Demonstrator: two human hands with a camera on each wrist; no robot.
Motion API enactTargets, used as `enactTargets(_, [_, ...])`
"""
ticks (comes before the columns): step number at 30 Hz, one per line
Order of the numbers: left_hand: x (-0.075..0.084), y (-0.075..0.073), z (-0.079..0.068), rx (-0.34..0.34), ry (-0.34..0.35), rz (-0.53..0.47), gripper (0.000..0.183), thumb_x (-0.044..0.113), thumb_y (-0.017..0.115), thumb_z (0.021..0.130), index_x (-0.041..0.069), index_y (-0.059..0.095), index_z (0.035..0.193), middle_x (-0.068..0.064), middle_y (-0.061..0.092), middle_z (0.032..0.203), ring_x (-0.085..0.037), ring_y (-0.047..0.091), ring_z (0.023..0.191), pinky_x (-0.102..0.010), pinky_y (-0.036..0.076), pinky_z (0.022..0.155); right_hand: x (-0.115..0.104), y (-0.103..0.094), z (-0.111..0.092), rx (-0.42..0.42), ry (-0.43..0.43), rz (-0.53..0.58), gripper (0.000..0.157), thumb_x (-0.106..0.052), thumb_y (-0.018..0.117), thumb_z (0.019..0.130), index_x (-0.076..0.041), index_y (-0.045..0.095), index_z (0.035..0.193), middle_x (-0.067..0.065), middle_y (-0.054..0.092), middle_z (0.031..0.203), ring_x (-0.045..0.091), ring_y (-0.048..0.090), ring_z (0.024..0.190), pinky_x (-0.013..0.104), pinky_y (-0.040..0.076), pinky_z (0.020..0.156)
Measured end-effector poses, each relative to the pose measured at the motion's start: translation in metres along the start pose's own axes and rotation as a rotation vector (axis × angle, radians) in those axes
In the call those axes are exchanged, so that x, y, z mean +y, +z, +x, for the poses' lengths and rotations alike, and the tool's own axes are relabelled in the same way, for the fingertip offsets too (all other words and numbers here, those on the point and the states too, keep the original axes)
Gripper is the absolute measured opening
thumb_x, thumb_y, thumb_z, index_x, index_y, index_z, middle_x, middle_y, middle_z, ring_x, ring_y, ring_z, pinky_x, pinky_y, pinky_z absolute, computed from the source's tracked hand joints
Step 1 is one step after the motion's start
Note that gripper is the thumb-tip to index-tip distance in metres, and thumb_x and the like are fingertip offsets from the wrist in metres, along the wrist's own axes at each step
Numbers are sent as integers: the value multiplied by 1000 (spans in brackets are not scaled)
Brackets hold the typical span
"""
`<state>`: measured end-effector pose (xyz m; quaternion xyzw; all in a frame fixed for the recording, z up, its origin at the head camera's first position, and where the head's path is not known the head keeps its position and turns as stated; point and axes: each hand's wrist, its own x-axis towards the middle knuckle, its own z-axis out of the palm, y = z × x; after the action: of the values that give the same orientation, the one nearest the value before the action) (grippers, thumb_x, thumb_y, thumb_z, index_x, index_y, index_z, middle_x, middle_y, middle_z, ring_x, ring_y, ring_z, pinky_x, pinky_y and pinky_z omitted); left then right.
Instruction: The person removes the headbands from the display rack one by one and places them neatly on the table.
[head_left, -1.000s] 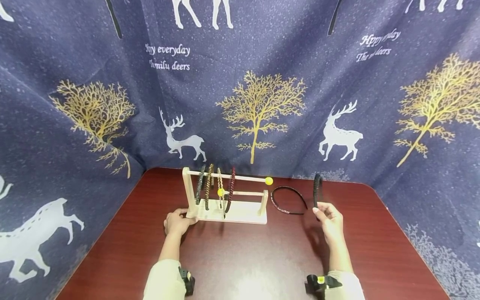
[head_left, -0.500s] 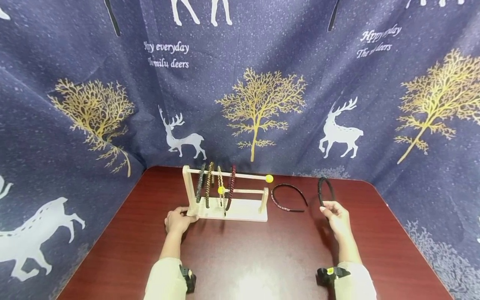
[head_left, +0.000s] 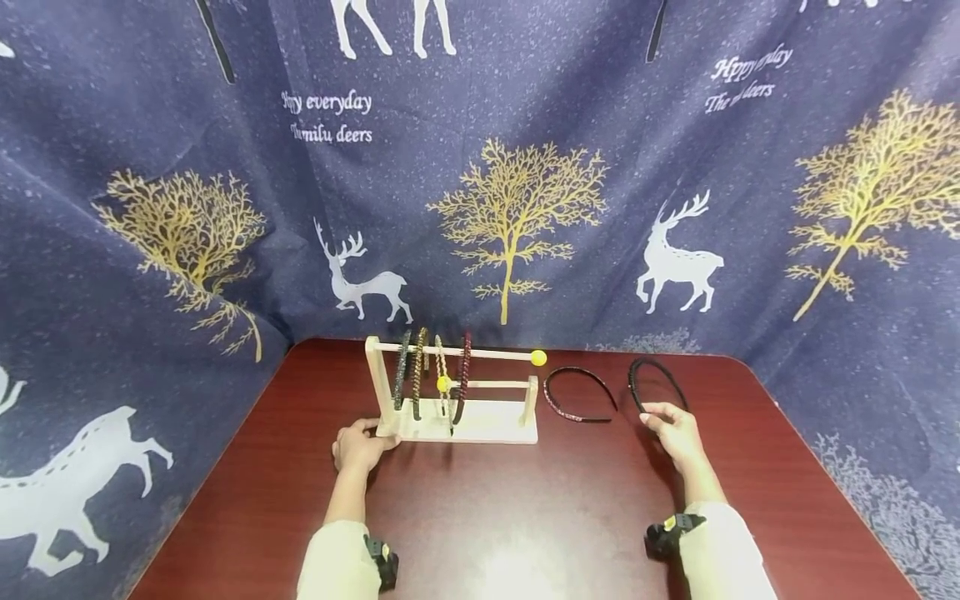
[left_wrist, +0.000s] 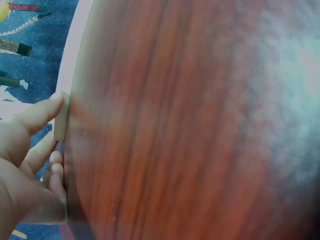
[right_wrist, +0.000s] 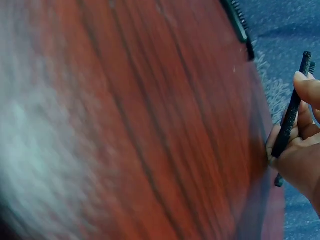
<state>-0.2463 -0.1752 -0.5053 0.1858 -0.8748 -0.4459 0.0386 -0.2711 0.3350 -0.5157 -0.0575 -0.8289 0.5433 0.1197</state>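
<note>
Blue cloth (head_left: 420, 100) printed with white deer and golden trees hangs behind a dark red table (head_left: 525, 500). From the head view, my left hand (head_left: 358, 447) grips the near left corner of a pale wooden rack (head_left: 495, 425), where four headbands, grey (head_left: 402, 371), gold (head_left: 417, 379), cream (head_left: 441, 360) and dark red (head_left: 463, 379), hang side by side over the upper bar. With my right hand (head_left: 677, 435) I hold a black headband (head_left: 634, 382) by its lower part, its curve pointing away from me, near the table's far right; a patterned headband (head_left: 557, 407) lies between it and the rack. At the left wrist, my thumb and fingers close around the corner of the base, the thumb on its edge. At the right wrist, I pinch the black headband between thumb and fingers, with no slack, and small teeth show behind its tip.
</note>
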Motion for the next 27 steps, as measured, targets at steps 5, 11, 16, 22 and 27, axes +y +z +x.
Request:
enactTargets(5, [-2,-2,0,-3,-2,-2,58,26,79,71,5,58,121,-26,51,114,-46,32,112,-57,30,89,0,0,5,-19,27,-45,30,-9,67,85,8,63,109,15,64,102,7,53,69,26,46,56])
enactTargets(11, [-1,-3,0,-2,20,8,58,26,79,71,4,58,120,-26,52,111,-47,32,110,-57,29,89,-2,2,7,-39,66,-85,29,-8,68,83,9,64,106,16,65,99,9,52,70,25,44,57])
enactTargets(16, [0,-1,-1,-7,20,16,57,26,79,70,4,59,119,-26,52,111,-48,33,110,-57,29,88,-2,2,8,-34,71,-139,25,-5,68,80,9,66,102,15,66,93,13,52,65,26,44,56])
enactTargets(22, [-1,0,0,2,27,19,57,26,79,71,4,59,119,-26,53,111,-47,33,109,-56,30,89,-1,6,9,-16,24,-279,19,-5,68,80,4,70,96,19,66,100,25,54,86,30,40,70])
enactTargets(27, [-2,0,1,-3,29,14,57,26,79,71,4,59,119,-26,52,111,-47,33,110,-56,30,89,0,7,11,-27,23,-276,22,-4,66,80,5,68,100,14,68,88,19,57,72,28,43,64])
